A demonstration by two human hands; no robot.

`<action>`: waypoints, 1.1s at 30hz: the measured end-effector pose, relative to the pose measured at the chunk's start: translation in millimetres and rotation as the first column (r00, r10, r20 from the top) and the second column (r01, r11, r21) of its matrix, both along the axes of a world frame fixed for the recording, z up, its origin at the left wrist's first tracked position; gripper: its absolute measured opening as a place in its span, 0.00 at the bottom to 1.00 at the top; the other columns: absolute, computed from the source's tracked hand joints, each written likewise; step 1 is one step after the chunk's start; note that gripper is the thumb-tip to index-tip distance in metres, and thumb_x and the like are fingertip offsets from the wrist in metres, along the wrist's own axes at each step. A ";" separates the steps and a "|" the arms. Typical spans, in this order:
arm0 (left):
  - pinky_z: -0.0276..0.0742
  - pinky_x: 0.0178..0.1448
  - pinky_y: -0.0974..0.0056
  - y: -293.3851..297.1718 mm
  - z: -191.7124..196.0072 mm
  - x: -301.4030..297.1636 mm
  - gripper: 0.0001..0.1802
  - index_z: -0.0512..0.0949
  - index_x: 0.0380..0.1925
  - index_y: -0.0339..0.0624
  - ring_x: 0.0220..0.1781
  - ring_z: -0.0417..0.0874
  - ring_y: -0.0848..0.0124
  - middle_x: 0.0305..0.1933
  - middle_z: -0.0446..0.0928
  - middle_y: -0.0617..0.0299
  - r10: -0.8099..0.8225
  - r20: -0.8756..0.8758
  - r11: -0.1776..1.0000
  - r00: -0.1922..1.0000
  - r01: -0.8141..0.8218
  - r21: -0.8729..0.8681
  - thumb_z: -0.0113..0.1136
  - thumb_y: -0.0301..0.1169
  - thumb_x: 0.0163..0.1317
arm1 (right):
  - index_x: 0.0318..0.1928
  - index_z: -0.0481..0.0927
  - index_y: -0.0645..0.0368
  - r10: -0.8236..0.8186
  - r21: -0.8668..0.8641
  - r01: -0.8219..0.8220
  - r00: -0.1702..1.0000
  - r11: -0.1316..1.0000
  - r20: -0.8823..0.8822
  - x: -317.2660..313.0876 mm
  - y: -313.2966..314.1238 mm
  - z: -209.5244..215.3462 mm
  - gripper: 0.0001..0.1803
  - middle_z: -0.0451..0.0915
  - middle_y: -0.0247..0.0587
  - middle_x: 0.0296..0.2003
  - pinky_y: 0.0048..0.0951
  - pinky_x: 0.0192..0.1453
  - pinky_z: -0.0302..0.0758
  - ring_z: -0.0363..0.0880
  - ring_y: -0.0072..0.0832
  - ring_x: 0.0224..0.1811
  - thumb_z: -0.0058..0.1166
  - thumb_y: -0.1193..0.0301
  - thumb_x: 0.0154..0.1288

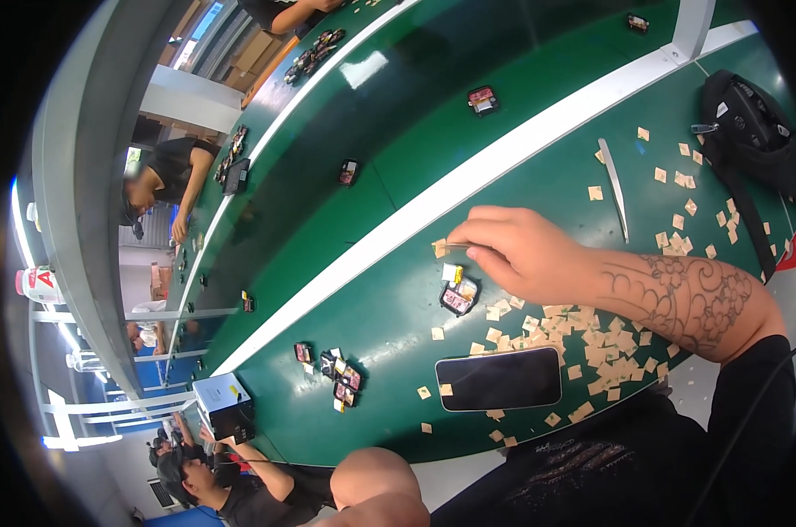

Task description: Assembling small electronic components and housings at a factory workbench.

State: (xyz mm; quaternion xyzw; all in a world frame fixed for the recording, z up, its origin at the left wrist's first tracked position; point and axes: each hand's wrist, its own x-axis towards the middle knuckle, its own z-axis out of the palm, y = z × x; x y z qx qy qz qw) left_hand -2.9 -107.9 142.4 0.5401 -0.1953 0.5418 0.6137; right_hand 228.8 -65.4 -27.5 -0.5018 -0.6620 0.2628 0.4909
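Observation:
My right hand (512, 256) reaches in from the right on a tattooed forearm, over the green table (389, 290). Its fingers are pinched on a thin tool, whose tip meets a small tan square (439, 249). Just below the hand lies a small black tray (459, 295) holding pink and yellow parts. A heap of tan squares (595, 344) lies under my forearm. Beside the heap, a dark phone (500, 379) rests face up. My left hand is out of view.
Silver tweezers (615, 186) and scattered tan squares lie at the right, near a black bag (749, 127). Small black parts (341, 379) cluster at the table's near edge, others ride the green belt (483, 100). A black-and-white box (224, 407) stands lower left. Other people work at left (165, 180) and bottom (231, 492).

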 end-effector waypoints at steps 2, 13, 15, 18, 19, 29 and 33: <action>0.79 0.38 0.74 9.7 2.7 0.0 0.14 0.89 0.47 0.48 0.45 0.84 0.77 0.48 0.87 0.69 -0.084 -0.110 0.991 0.990 0.094 0.094 0.72 0.17 0.65 | 0.55 0.84 0.64 -0.048 0.110 0.061 0.993 0.992 -0.112 -7.5 2.4 -1.5 0.11 0.82 0.47 0.41 0.39 0.42 0.79 0.83 0.42 0.39 0.55 0.79 0.78; 0.88 0.45 0.66 30.5 16.7 -3.6 0.27 0.82 0.62 0.43 0.61 0.82 0.72 0.61 0.81 0.65 -0.197 -0.302 0.923 0.933 0.280 0.263 0.71 0.15 0.62 | 0.54 0.84 0.63 -0.075 0.074 0.075 0.997 0.994 -0.006 3.0 2.7 5.2 0.09 0.82 0.48 0.42 0.40 0.43 0.80 0.84 0.43 0.39 0.55 0.78 0.79; 0.84 0.43 0.68 19.2 2.3 12.0 0.22 0.83 0.58 0.43 0.60 0.81 0.73 0.59 0.81 0.64 -0.107 -0.084 0.951 0.991 0.127 0.281 0.69 0.17 0.64 | 0.55 0.84 0.62 -0.064 0.093 0.066 0.998 0.993 -0.031 -1.2 4.8 2.6 0.09 0.82 0.48 0.42 0.41 0.43 0.80 0.84 0.43 0.38 0.56 0.78 0.79; 0.77 0.39 0.69 6.4 -5.0 32.5 0.10 0.85 0.48 0.45 0.53 0.81 0.76 0.51 0.81 0.62 0.001 0.195 0.981 0.981 -0.039 0.189 0.65 0.22 0.69 | 0.55 0.84 0.61 -0.042 0.182 0.047 0.999 0.982 -0.032 -0.6 5.4 2.4 0.10 0.81 0.47 0.44 0.41 0.41 0.80 0.83 0.45 0.38 0.58 0.78 0.78; 0.77 0.39 0.69 9.2 -0.2 19.6 0.10 0.85 0.48 0.45 0.53 0.81 0.76 0.51 0.81 0.62 -0.005 0.197 0.982 0.980 -0.032 0.188 0.65 0.22 0.69 | 0.55 0.85 0.61 -0.004 0.179 0.004 1.000 0.984 0.005 1.7 1.8 5.3 0.10 0.81 0.46 0.44 0.42 0.41 0.80 0.84 0.45 0.38 0.59 0.79 0.76; 0.73 0.73 0.51 95.6 -124.9 0.2 0.56 0.63 0.81 0.40 0.74 0.73 0.55 0.71 0.71 0.50 0.617 -0.785 0.772 -0.054 -0.153 0.617 0.84 0.30 0.52 | 0.50 0.85 0.59 0.085 0.111 -0.122 0.952 0.986 0.294 12.6 -4.1 25.0 0.10 0.74 0.42 0.39 0.45 0.39 0.81 0.83 0.45 0.34 0.65 0.77 0.69; 0.75 0.69 0.52 104.5 -135.5 -0.4 0.51 0.67 0.77 0.42 0.61 0.79 0.58 0.58 0.78 0.55 0.599 -0.800 0.778 -0.032 -0.214 0.591 0.81 0.20 0.52 | 0.47 0.82 0.58 0.121 0.044 -0.164 0.860 0.985 0.495 11.9 -3.3 30.4 0.09 0.75 0.41 0.40 0.46 0.40 0.81 0.84 0.45 0.38 0.66 0.76 0.68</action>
